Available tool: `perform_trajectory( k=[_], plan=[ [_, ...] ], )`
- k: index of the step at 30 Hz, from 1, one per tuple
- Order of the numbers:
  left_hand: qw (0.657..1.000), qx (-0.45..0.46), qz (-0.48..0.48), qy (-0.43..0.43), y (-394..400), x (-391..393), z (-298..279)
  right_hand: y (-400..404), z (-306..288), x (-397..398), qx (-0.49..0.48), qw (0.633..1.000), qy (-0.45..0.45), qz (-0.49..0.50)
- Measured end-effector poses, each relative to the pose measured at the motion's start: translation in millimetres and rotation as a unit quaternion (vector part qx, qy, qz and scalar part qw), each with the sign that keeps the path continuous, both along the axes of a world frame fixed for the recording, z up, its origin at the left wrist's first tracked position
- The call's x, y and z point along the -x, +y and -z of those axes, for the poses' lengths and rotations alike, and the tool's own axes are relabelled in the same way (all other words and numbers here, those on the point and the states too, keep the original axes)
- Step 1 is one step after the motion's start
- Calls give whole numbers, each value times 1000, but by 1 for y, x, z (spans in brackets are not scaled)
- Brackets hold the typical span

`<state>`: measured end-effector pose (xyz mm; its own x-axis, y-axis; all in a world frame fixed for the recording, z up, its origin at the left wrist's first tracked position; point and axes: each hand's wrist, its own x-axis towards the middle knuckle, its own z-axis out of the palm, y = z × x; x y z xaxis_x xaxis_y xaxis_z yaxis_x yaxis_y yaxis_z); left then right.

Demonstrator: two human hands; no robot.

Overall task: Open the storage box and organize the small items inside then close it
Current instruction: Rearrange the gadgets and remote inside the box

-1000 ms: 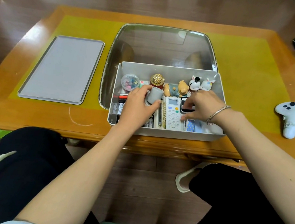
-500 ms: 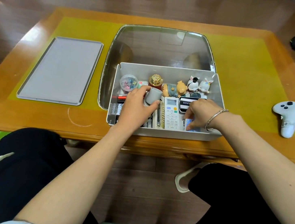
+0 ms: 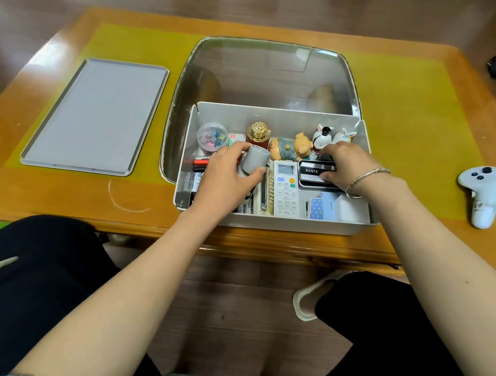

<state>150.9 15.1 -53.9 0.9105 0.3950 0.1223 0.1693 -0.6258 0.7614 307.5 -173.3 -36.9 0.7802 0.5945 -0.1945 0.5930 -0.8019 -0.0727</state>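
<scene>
Inside the open storage box (image 3: pixel 271 219), the left hand (image 3: pixel 225 178) grips a grey cylinder (image 3: pixel 253 160); the right hand (image 3: pixel 345 166) pinches a black tin (image 3: pixel 312 173). Best seat each item snugly, upright.

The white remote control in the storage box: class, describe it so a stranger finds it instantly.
Find the grey storage box on the wooden table. In its near middle, between both hands, lies the white remote control, the only item with a small screen and coloured buttons.

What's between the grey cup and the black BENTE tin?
In the head view, the white remote control lies between the grey cup in the left hand and the black BENTE tin.
</scene>
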Motion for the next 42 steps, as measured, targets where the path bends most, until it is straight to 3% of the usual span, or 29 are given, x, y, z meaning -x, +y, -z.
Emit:
perform_trajectory(
  k=[7, 13, 22, 33, 42],
  plan=[
    [1000, 3, 0, -3, -1, 1, -1, 1, -2, 2, 28, 999, 29, -15],
    [1000, 4, 1, -3, -1, 1, -2, 4, -3, 8, 35, 999, 1, -25],
    [1000, 4, 0, -4, 0, 1, -1, -11, -18, 10, -61, 996, -62, 18],
    [1000, 0, -3, -6, 0, 1, 0, -15, -16, 17, 68, 994, -26, -77],
    [1000, 2, -4, -9, 1, 1, 1, -10, -7, 17, 68, 997, -5, -33]
  ],
)
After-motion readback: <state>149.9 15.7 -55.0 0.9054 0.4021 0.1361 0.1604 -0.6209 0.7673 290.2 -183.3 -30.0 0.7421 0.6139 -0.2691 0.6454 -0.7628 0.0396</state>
